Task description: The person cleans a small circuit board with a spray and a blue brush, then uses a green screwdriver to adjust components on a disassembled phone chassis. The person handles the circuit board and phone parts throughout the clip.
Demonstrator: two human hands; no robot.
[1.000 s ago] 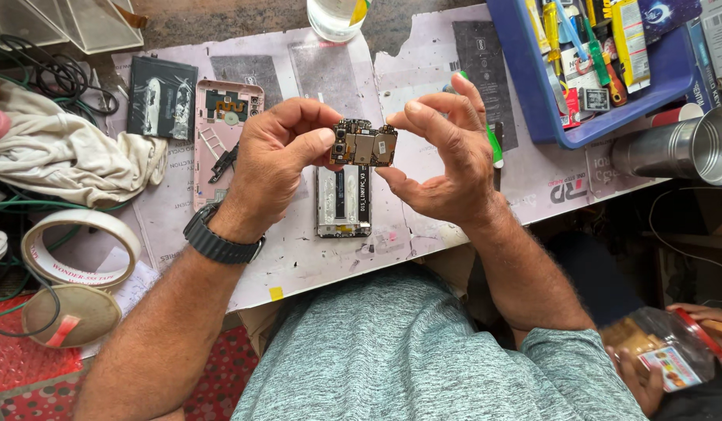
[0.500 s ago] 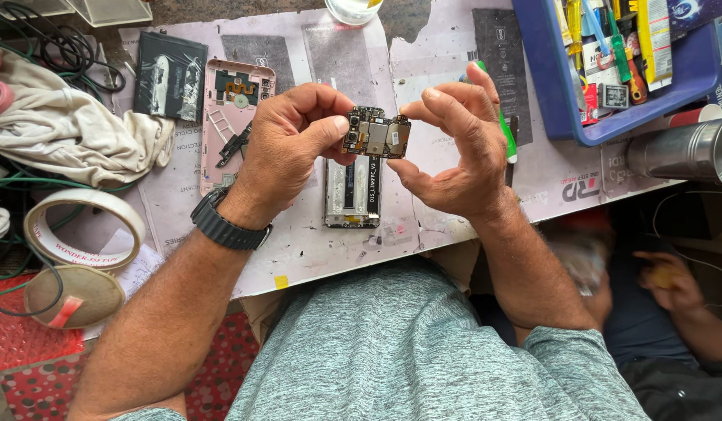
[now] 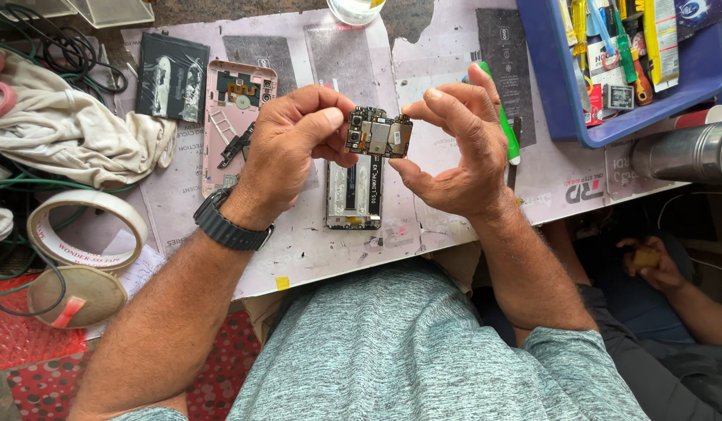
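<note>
A small phone circuit board (image 3: pixel 379 133) is held up above the table between both hands. My left hand (image 3: pixel 290 144), with a black watch on its wrist, pinches the board's left end. My right hand (image 3: pixel 454 152) grips the right end with fingertips and thumb. Directly below the board lies an opened phone frame (image 3: pixel 353 195) on the pale work mat (image 3: pixel 314 249). A pink phone back cover (image 3: pixel 232 125) lies left of my left hand. A green-handled tool (image 3: pixel 507 136) pokes out behind my right hand.
A dark battery (image 3: pixel 172 76) lies at the mat's far left. A white cloth (image 3: pixel 64 136), cables and two tape rolls (image 3: pixel 84 234) crowd the left side. A blue tray (image 3: pixel 634 70) of tools stands far right beside a metal can (image 3: pixel 684 152). Another person's hand (image 3: pixel 649 261) shows lower right.
Both hands keep hold of the board in nearly the same pose. The view has shifted slightly, and the other person's hand at lower right has moved.
</note>
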